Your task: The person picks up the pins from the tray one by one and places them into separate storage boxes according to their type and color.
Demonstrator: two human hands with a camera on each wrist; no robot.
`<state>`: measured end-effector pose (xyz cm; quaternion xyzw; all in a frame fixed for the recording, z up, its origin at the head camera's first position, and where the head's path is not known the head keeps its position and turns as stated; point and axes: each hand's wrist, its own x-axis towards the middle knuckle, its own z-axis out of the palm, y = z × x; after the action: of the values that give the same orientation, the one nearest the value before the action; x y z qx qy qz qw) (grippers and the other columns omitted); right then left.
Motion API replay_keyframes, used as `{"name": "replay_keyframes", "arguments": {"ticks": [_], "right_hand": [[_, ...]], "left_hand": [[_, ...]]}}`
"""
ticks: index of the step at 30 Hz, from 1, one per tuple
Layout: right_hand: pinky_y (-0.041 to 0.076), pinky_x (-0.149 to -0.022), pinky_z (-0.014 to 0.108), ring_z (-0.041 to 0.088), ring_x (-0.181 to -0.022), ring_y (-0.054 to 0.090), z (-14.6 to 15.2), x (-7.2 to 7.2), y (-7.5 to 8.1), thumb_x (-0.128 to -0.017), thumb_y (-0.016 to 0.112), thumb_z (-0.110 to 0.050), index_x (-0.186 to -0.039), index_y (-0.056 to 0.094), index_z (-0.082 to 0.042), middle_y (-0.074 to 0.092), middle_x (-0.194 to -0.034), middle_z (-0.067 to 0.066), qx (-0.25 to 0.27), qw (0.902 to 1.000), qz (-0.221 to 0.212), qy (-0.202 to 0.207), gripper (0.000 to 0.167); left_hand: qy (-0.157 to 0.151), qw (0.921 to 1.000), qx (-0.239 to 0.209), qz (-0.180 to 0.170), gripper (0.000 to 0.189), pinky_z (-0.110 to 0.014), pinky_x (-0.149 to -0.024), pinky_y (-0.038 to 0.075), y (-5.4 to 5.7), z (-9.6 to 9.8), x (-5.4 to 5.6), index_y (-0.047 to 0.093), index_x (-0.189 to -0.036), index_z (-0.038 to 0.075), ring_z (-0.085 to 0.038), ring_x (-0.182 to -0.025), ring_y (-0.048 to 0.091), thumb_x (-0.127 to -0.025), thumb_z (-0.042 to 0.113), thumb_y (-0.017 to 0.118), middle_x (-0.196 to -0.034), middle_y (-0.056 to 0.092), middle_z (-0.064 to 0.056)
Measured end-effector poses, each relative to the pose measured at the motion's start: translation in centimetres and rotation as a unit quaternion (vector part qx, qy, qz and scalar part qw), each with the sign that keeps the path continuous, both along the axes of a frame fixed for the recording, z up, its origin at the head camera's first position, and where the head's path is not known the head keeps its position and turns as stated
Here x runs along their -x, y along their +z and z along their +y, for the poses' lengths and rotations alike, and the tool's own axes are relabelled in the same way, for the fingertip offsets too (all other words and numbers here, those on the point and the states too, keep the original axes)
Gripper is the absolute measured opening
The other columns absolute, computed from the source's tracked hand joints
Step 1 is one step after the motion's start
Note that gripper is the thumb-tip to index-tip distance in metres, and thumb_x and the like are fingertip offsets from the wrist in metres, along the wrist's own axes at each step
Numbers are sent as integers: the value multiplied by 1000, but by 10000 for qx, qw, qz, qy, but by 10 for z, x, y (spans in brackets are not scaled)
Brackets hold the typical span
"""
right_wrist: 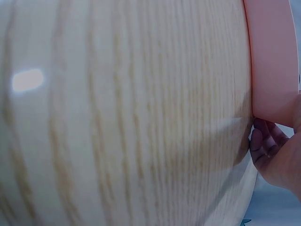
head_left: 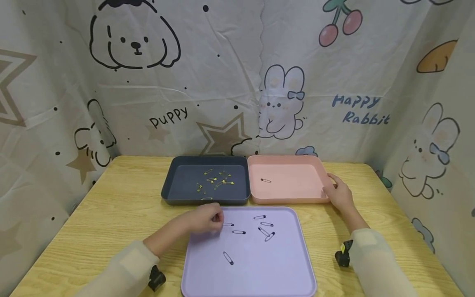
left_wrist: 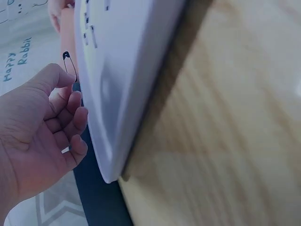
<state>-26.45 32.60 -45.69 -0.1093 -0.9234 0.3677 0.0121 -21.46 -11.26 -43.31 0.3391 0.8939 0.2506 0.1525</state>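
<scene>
My left hand (head_left: 205, 218) is over the far left corner of the lilac tray (head_left: 256, 276). Between its thumb and index finger it pinches a safety pin (left_wrist: 69, 63) with a black head; the other fingers curl loosely. Black-headed safety pins lie scattered on the lilac tray, among them one single pin (head_left: 228, 258) toward the front left. At the right side of the pink tray (head_left: 289, 169), my right hand (head_left: 339, 194) grips the wall, thumb at the rim and fingers curled outside. One black-headed pin (head_left: 265, 180) lies inside this tray.
A dark blue tray (head_left: 168, 181) holding several yellow safety pins stands left of the pink one, side by side. Both are behind the lilac tray on the wooden table (head_left: 118, 194). A printed curtain (head_left: 222, 82) hangs behind and at both sides.
</scene>
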Motion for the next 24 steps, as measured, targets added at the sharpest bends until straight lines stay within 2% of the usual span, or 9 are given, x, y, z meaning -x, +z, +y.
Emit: {"name": "replay_keyframes", "arguments": {"ticks": [4, 14, 24], "right_hand": [[36, -101, 55, 46, -122, 41, 0, 0, 0, -95, 45, -20, -147, 25, -6, 39, -135, 34, -26, 10000, 46, 4, 58], [36, -102, 54, 44, -122, 41, -2, -1, 3, -95, 45, -19, -148, 24, -8, 39, -136, 33, 161, 9998, -17, -65, 59], [37, -101, 54, 44, -121, 42, -3, -2, 3, -95, 44, -20, -148, 24, -7, 39, -135, 33, 165, 9998, -24, -81, 58]], "left_hand": [[93, 9998, -98, 130, 4, -20, -67, 42, 7, 2, 7, 58, -79, 14, -7, -74, 47, -80, 11, 60, -82, 50, 4], [419, 9986, -331, -32, 5, -23, -68, 41, 23, 16, 21, 57, -83, 9, -11, -78, 47, -86, 14, 58, -83, 50, 1], [361, 9982, -408, 233, 5, -23, -69, 43, 31, 34, 36, 59, -84, 8, -11, -77, 49, -86, 11, 56, -82, 54, 0]]}}
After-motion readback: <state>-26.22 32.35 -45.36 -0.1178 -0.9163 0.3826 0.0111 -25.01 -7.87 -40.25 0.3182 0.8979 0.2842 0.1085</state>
